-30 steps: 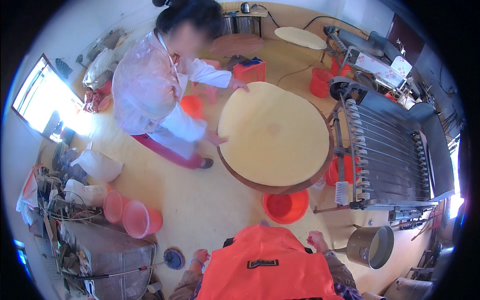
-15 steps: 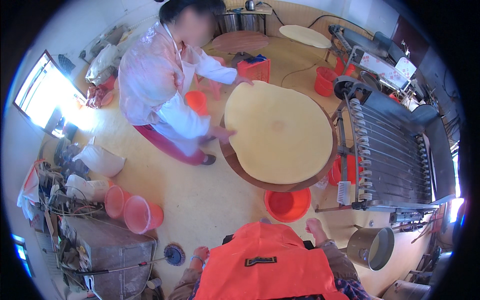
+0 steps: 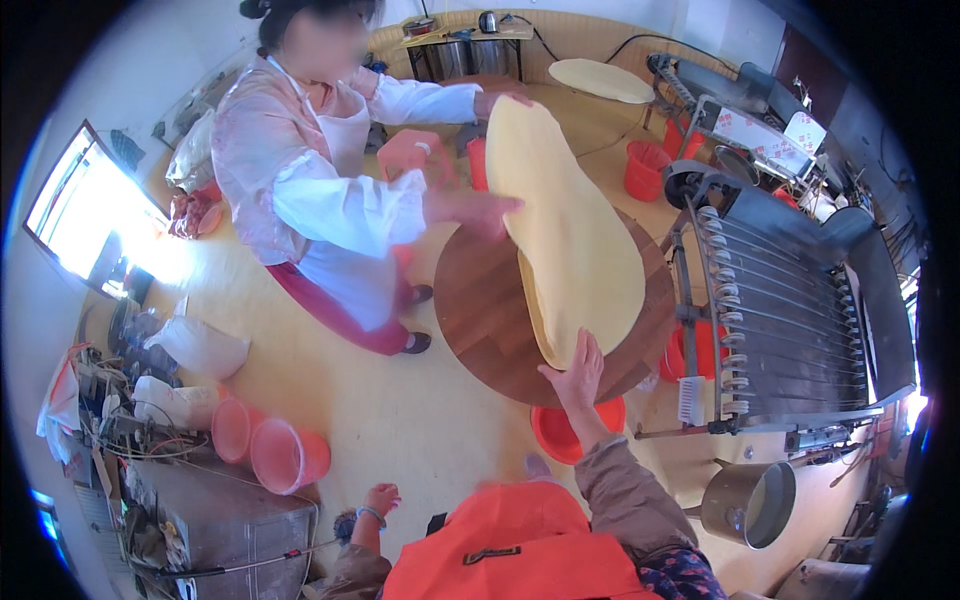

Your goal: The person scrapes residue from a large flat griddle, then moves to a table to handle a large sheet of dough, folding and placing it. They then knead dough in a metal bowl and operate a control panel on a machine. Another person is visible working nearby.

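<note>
A large, pale yellow, soft dough-like sheet (image 3: 575, 240) is partly lifted and folded over the round brown wooden tabletop (image 3: 480, 310). At its far edge and left side, a person across from me holds it with both hands. My right hand (image 3: 578, 372) reaches out to its near end, fingers stretched and touching the edge. My left hand (image 3: 381, 499), a band on its wrist, hangs low at the left. It holds nothing, and its fingers are loosely bent, a little apart.
A red bucket (image 3: 550, 435) stands under the table's near edge. To the right is a metal rack machine (image 3: 790, 310), with a steel pot (image 3: 748, 505) nearer me. Pink buckets (image 3: 290, 457) and a white sack (image 3: 200, 345) lie left. Another pale sheet (image 3: 600, 80) lies far back.
The person has lifted the left side of the sheet and folded it rightward, baring the tabletop's left part. My right hand has reached forward to the sheet, its fingers opening.
</note>
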Available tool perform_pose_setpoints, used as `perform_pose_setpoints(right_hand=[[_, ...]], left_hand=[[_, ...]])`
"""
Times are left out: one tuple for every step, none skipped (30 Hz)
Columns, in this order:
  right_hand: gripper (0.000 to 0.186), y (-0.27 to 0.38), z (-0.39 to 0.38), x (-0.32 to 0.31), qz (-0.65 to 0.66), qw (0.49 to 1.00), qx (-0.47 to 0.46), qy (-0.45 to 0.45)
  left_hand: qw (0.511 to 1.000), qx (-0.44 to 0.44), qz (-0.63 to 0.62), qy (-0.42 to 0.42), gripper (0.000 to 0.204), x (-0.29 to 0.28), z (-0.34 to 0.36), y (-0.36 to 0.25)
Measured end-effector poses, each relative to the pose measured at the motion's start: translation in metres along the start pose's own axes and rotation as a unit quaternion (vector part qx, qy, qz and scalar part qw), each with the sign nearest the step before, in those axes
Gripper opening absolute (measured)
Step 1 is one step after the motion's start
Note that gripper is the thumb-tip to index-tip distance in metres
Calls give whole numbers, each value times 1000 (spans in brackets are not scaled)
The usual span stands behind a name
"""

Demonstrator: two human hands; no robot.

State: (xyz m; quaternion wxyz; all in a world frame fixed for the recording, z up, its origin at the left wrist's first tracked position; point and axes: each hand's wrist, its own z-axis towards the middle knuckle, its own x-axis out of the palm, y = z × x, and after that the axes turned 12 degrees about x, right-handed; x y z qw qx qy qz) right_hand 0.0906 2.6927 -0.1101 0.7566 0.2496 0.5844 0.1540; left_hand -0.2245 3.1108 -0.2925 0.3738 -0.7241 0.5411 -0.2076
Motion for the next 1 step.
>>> perform_pose_setpoints(right_hand=[[104, 7, 11, 10, 30, 999, 26, -9]], left_hand=[[998, 48, 43, -17, 27, -1, 16, -15]])
